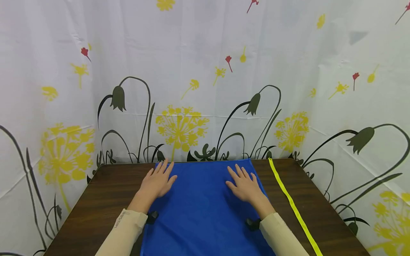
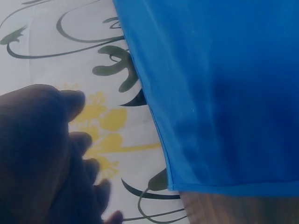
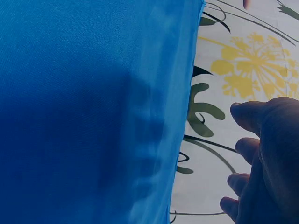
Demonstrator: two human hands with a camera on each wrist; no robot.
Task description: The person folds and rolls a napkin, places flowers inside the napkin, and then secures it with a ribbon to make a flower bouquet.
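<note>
A blue cloth [image 1: 201, 213] lies spread over the middle of the table, reaching its far edge. My left hand [image 1: 157, 181] is over the cloth's left side near the far end, fingers spread and holding nothing. Over the right side, my right hand [image 1: 245, 185] has its fingers spread too and casts a shadow on the cloth. In the left wrist view the left hand [image 2: 42, 154] appears dark beside the cloth's edge [image 2: 156, 121]. The right wrist view shows the right hand [image 3: 271, 158] apart from the cloth [image 3: 93, 116].
A yellow strip [image 1: 294, 206] runs lengthwise along the right part of the dark wooden table [image 1: 96, 209]. Behind the table hangs a white curtain [image 1: 192, 42] with printed flowers. A small black device [image 1: 152, 217] sits at the left wrist, another [image 1: 253, 224] at the right.
</note>
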